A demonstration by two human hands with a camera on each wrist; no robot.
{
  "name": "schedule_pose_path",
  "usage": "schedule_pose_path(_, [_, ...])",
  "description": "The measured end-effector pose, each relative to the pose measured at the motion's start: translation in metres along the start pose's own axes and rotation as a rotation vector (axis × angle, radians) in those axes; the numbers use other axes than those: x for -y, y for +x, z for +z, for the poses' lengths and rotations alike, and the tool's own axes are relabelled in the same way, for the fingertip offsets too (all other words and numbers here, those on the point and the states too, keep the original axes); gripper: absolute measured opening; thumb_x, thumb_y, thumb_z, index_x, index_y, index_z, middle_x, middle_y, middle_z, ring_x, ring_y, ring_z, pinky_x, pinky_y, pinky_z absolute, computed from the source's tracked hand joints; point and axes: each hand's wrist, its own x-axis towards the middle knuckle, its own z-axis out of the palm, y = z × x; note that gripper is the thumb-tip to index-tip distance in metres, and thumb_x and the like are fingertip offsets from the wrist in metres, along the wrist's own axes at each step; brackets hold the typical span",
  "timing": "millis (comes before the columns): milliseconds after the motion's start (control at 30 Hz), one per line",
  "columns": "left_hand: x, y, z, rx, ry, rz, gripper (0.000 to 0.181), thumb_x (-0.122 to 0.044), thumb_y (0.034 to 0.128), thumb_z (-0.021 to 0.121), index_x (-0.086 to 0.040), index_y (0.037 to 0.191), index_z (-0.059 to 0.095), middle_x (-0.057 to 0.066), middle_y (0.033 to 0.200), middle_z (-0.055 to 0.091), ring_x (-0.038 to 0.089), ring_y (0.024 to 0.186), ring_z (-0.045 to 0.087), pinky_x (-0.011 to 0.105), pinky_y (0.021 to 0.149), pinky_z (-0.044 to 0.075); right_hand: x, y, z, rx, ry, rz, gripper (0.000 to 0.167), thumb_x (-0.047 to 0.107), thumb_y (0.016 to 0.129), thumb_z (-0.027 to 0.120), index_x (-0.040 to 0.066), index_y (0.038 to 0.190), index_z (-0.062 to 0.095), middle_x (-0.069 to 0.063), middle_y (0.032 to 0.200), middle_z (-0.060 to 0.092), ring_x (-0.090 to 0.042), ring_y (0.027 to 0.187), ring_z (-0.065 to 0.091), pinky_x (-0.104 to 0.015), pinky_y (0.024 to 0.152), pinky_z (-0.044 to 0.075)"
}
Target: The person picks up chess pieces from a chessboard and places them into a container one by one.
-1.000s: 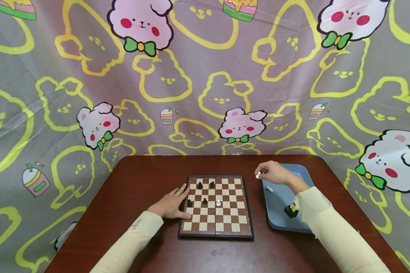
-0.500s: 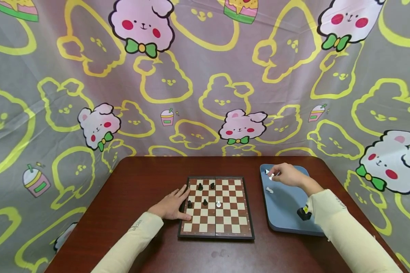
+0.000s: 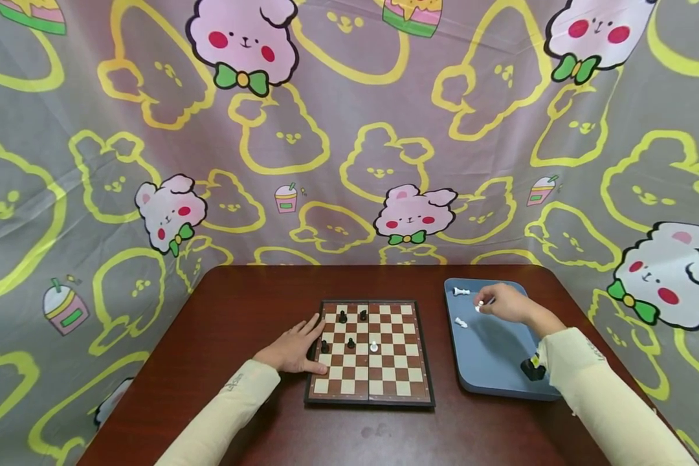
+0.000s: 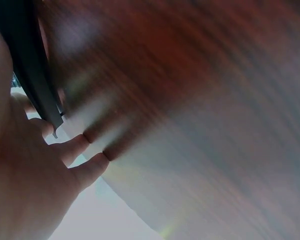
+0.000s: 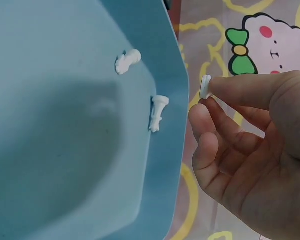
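My right hand [image 3: 508, 303] pinches a small white chess piece [image 3: 479, 305] between thumb and fingertips, over the blue tray [image 3: 489, 362]. In the right wrist view only the base end of that chess piece [image 5: 205, 86] shows beyond the fingers. Two white chess pieces lie on their sides in the tray: one with a pointed crown [image 5: 159, 112] and a shorter one [image 5: 128, 61]. My left hand [image 3: 291, 348] rests against the left edge of the chessboard [image 3: 396, 372], thumb and fingers extended. On the board stand a white pawn [image 3: 374, 347] and several black pieces [image 3: 351, 343].
The brown table [image 3: 244, 291] carries the board in the middle and the tray at the right. A patterned cloth [image 3: 326, 149] hangs behind and at both sides. The black wrist camera [image 3: 532, 369] sits under the right sleeve, above the tray.
My right hand has moved right, from the tray's left edge to over the tray, still pinching the white piece. The lying crowned piece has come into view. My left hand stays put.
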Motion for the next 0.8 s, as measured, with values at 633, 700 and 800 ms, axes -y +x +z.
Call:
schedule_pose_path(633, [-0.0009, 0.0016, 0.0011, -0.020, -0.005, 0.007, 0.105, -0.070, 0.0760, 0.060, -0.015, 0.153, 0.016, 0.010, 0.158, 0.007, 0.042, 0.136, 0.023, 0.055, 0.103, 0.029, -0.0087, -0.0004, -0.0012, 0.003, -0.051, 0.024, 0.019, 0.010, 0.088, 0.064, -0.003, 0.101, 0.067, -0.009, 0.094, 0.065, -0.027, 0.086, 0.060, -0.043, 0.071, 0.048])
schedule_pose_path(700, [-0.0002, 0.0020, 0.0018, -0.016, -0.004, 0.006, 0.105, -0.070, 0.0760, 0.059, -0.016, 0.154, 0.015, 0.009, 0.158, 0.006, 0.042, 0.136, 0.022, 0.055, 0.103, 0.029, -0.0068, -0.0007, -0.0013, 0.005, -0.052, 0.018, 0.019, 0.010, 0.088, 0.064, -0.003, 0.101, 0.067, -0.008, 0.093, 0.065, -0.026, 0.085, 0.060, -0.042, 0.071, 0.048])
schedule_pose_path(800, [0.0010, 0.0025, 0.0027, -0.012, 0.002, 0.001, 0.105, -0.071, 0.0760, 0.059, -0.017, 0.154, 0.014, 0.008, 0.158, 0.005, 0.041, 0.137, 0.021, 0.054, 0.104, 0.028, -0.0021, -0.0007, -0.0019, 0.002, -0.057, 0.002, 0.018, 0.010, 0.088, 0.064, -0.002, 0.100, 0.067, -0.007, 0.093, 0.065, -0.025, 0.084, 0.061, -0.041, 0.070, 0.049])
